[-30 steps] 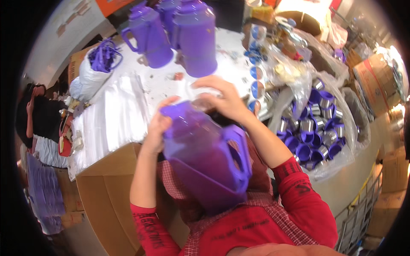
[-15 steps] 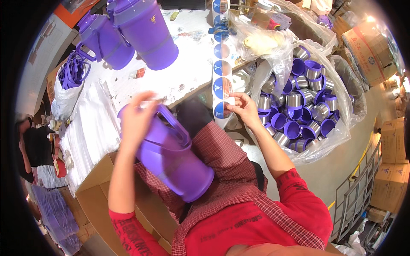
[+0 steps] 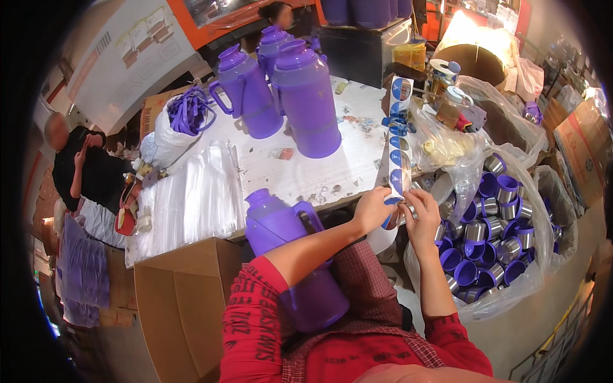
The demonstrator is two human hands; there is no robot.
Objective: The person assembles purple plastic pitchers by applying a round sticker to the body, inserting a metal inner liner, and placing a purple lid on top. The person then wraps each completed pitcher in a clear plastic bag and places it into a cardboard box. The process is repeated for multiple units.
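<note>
Left hand (image 3: 372, 212) and right hand (image 3: 421, 220), fingers nearly closed, pinch the lower end of the label strip (image 3: 400, 153), while the purple vacuum jug (image 3: 274, 220), tilted across the lap (image 3: 359, 271), could roll off if that lap shifts.

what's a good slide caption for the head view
Left fingers and right fingers at a blue sticker strip, purple jug on the lap.

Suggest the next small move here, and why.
Probably peel a label loose at the lower end of the label strip: fingers of the left hand and right hand meet there, and a purple jug leans in the lap, within easy reach.
</note>
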